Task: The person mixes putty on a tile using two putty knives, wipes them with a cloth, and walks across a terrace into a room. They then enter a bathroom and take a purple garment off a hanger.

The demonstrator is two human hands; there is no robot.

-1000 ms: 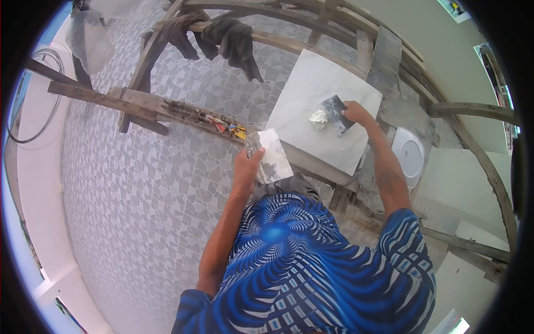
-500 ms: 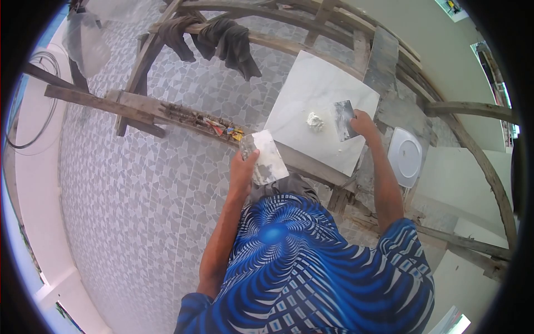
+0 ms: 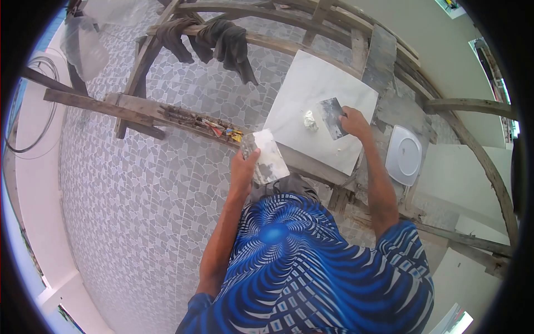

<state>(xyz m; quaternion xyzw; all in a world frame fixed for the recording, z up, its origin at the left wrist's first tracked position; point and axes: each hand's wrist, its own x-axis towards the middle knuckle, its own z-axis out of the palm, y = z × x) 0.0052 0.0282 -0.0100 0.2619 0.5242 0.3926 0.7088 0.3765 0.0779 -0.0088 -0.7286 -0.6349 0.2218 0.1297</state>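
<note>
My right hand [image 3: 355, 122] is closed on a putty knife with a wide metal blade [image 3: 332, 118]. Its blade edge is right beside a small heap of white putty [image 3: 310, 121] on a white marbled tile [image 3: 300, 94]. In my left hand [image 3: 245, 170] is a second wide putty knife [image 3: 267, 157], gripped at its near-left side, with white putty smeared over much of its face. That blade is held in front of my body, overlapping the tile's lower left corner in this view.
A white plastic lid-like tray [image 3: 404, 156] lies right of the tile on wooden planks. A wooden beam [image 3: 139, 108] with coloured scraps [image 3: 222, 131] runs to the left. Dark cloths [image 3: 222, 42] hang over a rail ahead. Mosaic-patterned floor [image 3: 128, 195] shows below the scaffold.
My right hand has moved left with its putty knife, bringing the blade up to the putty heap, which looks narrower now. My left hand has barely moved.
</note>
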